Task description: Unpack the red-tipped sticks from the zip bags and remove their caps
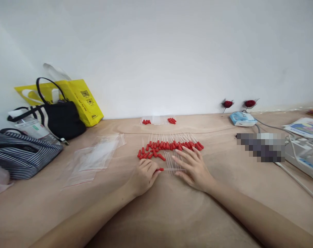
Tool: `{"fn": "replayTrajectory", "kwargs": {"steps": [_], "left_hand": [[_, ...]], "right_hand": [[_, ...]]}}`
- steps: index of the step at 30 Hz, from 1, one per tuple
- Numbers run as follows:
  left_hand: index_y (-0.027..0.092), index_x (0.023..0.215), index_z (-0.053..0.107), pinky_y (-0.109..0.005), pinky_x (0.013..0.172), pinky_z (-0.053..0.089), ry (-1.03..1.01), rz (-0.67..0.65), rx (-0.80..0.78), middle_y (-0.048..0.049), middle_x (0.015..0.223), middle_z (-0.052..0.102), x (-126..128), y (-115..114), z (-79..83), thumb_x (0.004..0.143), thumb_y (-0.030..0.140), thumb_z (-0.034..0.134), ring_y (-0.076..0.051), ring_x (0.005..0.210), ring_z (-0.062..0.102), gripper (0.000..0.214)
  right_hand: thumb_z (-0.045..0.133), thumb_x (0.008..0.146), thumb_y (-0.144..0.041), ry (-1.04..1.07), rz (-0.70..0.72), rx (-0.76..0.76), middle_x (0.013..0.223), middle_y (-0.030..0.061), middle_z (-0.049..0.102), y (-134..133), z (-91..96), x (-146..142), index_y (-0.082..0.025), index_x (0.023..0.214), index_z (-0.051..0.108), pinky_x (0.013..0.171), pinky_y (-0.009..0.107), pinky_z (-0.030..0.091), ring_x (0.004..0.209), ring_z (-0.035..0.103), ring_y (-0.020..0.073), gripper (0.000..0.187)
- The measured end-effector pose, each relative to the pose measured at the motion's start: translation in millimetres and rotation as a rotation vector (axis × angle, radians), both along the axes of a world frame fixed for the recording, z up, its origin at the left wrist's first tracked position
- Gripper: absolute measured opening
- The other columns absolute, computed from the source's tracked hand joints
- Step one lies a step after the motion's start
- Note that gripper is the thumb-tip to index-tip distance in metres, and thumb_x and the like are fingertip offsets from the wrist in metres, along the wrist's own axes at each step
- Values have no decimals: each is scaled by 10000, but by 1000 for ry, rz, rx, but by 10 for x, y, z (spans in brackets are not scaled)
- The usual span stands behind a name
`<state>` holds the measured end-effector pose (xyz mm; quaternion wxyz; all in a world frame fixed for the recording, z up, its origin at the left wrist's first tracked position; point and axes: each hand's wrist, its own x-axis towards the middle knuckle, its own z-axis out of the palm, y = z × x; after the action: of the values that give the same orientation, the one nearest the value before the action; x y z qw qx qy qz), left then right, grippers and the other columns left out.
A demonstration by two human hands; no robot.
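Observation:
My left hand [147,173] is closed, its fingers pinching the red bulb of a dropper [169,169] that lies level and points right. My right hand [194,168] is open with fingers spread over the table, its thumb and index finger near the dropper's clear tube. Between the hands several loose clear tubes [169,158] lie side by side. Just beyond them is a row of droppers with red bulbs [167,145], tubes pointing to the wall. Several loose red bulbs [154,153] lie beyond my left hand.
Clear zip bags [98,155] lie to the left. A striped bag [30,153], a black bag [65,120] and a yellow bag [84,103] stand farther left. By the wall lies a bag with red bulbs [159,120]. A tissue pack [242,119] and cables [299,172] are on the right.

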<state>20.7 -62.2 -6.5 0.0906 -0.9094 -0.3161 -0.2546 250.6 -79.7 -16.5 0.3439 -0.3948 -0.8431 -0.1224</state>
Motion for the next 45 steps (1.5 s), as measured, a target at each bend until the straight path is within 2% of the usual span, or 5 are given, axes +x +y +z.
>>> {"fn": "replayTrajectory", "kwargs": {"steps": [10,17,24,39,45], "left_hand": [[164,711,521,-312,691,390,-70,-52,27,-24,713,619,120,38,-36,826,208,447,-143,692,545,143],[171,1026,573,-402,936,351,-56,-70,-14,-83,1123,577,144,85,-89,833,278,454,-216,1106,467,250],[160,987,587,-436,1000,301,-71,-129,-54,-65,1085,613,160,100,-119,857,220,405,-191,1133,468,231],[180,823,591,-459,1000,286,-56,-127,-118,-36,1105,605,41,100,-119,857,169,390,-195,1140,462,204],[183,883,594,-380,869,429,-156,-47,-44,-65,984,612,-143,126,-118,844,191,429,-193,997,531,170]], "right_hand": [[457,830,-216,38,100,-14,838,-31,688,22,-21,-131,-314,989,607,1020,543,28,1021,536,182,240],[420,820,-154,85,113,60,846,-35,688,64,-95,-115,-311,990,607,1029,524,-6,1012,546,157,297],[503,815,-269,38,74,72,857,-22,688,102,-125,-152,-277,989,602,1035,515,48,1031,538,165,200],[434,838,-162,93,190,-3,786,-8,690,39,-78,-73,-220,899,604,1028,505,104,1063,519,177,191],[475,819,-195,95,18,-29,734,8,645,53,-137,75,-237,954,614,853,413,359,791,572,159,198]]}}
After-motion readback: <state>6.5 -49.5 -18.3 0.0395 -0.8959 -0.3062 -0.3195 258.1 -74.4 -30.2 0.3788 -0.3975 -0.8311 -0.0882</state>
